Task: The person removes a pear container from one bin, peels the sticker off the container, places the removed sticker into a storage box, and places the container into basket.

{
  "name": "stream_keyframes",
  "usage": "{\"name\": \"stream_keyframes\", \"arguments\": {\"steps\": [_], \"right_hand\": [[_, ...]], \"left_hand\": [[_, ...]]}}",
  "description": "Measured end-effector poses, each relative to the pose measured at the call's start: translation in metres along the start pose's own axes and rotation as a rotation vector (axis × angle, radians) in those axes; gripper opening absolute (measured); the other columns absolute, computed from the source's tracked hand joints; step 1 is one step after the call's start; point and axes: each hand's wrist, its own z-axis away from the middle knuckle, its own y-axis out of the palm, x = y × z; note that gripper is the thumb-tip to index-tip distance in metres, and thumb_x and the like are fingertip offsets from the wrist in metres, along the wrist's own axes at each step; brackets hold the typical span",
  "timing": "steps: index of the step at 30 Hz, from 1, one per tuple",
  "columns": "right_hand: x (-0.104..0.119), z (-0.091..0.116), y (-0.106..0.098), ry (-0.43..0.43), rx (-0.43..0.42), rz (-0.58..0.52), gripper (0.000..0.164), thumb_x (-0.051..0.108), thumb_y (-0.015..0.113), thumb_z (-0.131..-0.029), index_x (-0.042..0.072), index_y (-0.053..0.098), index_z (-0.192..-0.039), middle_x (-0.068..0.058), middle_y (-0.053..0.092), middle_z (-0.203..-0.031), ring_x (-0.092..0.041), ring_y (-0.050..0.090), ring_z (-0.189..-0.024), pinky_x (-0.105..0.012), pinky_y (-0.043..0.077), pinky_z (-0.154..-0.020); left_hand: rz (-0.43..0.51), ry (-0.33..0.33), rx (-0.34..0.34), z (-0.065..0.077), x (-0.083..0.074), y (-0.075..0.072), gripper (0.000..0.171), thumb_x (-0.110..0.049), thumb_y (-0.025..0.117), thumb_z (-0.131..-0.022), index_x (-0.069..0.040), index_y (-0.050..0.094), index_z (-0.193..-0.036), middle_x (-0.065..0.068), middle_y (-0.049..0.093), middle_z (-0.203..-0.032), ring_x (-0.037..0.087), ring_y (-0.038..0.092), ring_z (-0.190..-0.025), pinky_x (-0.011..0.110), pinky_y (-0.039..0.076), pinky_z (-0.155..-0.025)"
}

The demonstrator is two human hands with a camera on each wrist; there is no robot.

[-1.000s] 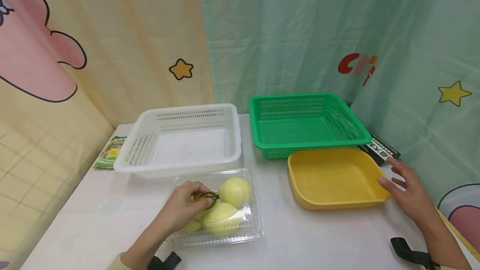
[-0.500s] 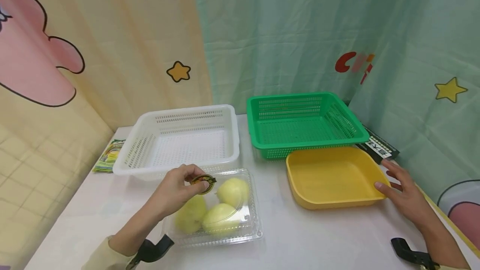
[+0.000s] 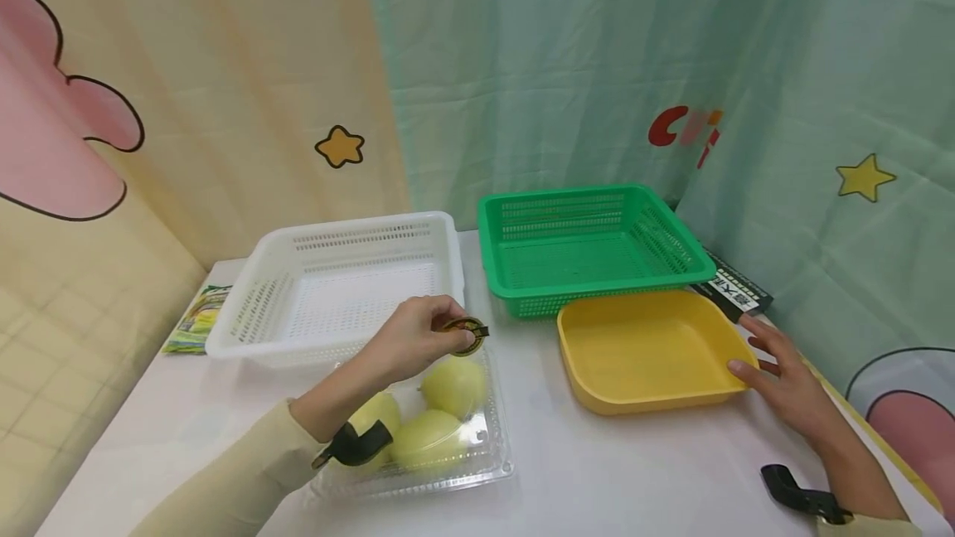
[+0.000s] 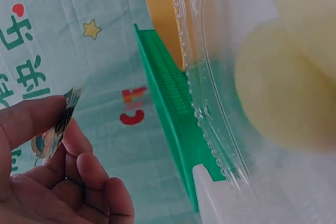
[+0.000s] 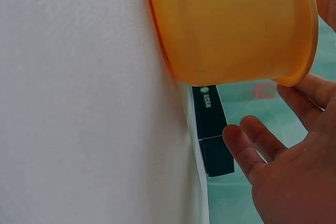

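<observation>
My left hand [image 3: 410, 340] pinches a small round black-and-gold sticker [image 3: 466, 336] between thumb and fingers, above the lid of a clear plastic clamshell box [image 3: 488, 471]. In the left wrist view the sticker [image 4: 51, 140] is seen nearly edge-on, slightly bent. Inside the box lie three pale yellow-green fruits [image 3: 457, 388], partly hidden by the left wrist. My right hand [image 3: 792, 388] rests at the right rim of a yellow tray [image 3: 649, 350], its thumb tip at the rim and its fingers relaxed. The right wrist view has fingertips right at the tray's rim [image 5: 307, 61].
A white basket [image 3: 246, 305] with slotted sides stands behind the box, and a green basket [image 3: 515, 288] behind the tray. A dark printed box [image 3: 734, 284] lies beside the green basket. Colourful packets [image 3: 197, 321] lie at the left edge. Curtains enclose the table.
My left hand has lifted the sticker off the box lid and carried it up and to the right. The right hand stays at the tray's rim. The head view has turned slightly right.
</observation>
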Motion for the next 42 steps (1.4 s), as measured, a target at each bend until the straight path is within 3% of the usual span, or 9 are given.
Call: {"name": "stream_keyframes", "arguments": {"steps": [6, 12, 20, 29, 42], "right_hand": [[0.000, 0.000, 0.001, 0.027, 0.015, 0.011, 0.068, 0.030, 0.055, -0.095, 0.031, 0.017, -0.151, 0.012, 0.009, -0.158, 0.008, 0.029, -0.117, 0.006, 0.024, -0.074], [-0.004, 0.000, 0.002, -0.006, 0.004, 0.012, 0.068, 0.025, 0.056, -0.095, 0.027, 0.019, -0.151, 0.021, 0.013, -0.153, 0.021, 0.023, -0.105, 0.005, 0.026, -0.075], [-0.004, 0.002, 0.007, -0.044, 0.016, 0.015, 0.066, 0.022, 0.057, -0.094, 0.018, 0.022, -0.151, 0.027, 0.017, -0.148, 0.027, 0.020, -0.104, 0.002, 0.030, -0.075], [-0.002, 0.001, 0.010, -0.076, 0.017, 0.002, 0.065, 0.021, 0.057, -0.095, 0.017, 0.024, -0.150, 0.033, 0.016, -0.145, 0.030, 0.019, -0.108, 0.003, 0.032, -0.076], [-0.005, 0.006, 0.011, -0.100, -0.009, -0.018, 0.062, 0.016, 0.053, -0.096, 0.015, 0.024, -0.150, 0.033, 0.015, -0.147, 0.031, 0.014, -0.116, 0.008, 0.017, -0.085]], "left_hand": [[0.007, 0.011, 0.028, -0.018, -0.008, 0.006, 0.010, -0.016, 0.066, -0.084, -0.009, 0.067, -0.091, 0.001, 0.071, -0.085, 0.009, 0.059, -0.075, 0.024, 0.048, -0.068], [0.063, 0.014, 0.046, -0.039, -0.015, 0.014, 0.013, -0.015, 0.066, -0.084, -0.006, 0.067, -0.093, 0.004, 0.071, -0.085, 0.008, 0.056, -0.073, 0.023, 0.045, -0.063], [0.124, 0.003, 0.104, -0.063, -0.025, 0.034, 0.015, -0.016, 0.066, -0.085, -0.005, 0.066, -0.096, 0.005, 0.068, -0.088, 0.011, 0.053, -0.076, 0.023, 0.044, -0.066], [0.148, 0.006, 0.132, -0.077, -0.029, 0.053, 0.015, -0.015, 0.068, -0.084, -0.003, 0.066, -0.092, 0.004, 0.066, -0.086, 0.011, 0.052, -0.078, 0.019, 0.043, -0.066], [0.173, -0.023, 0.137, -0.095, -0.037, 0.077, 0.015, -0.016, 0.070, -0.084, -0.004, 0.067, -0.093, -0.001, 0.061, -0.083, 0.010, 0.049, -0.077, 0.019, 0.041, -0.064]]}}
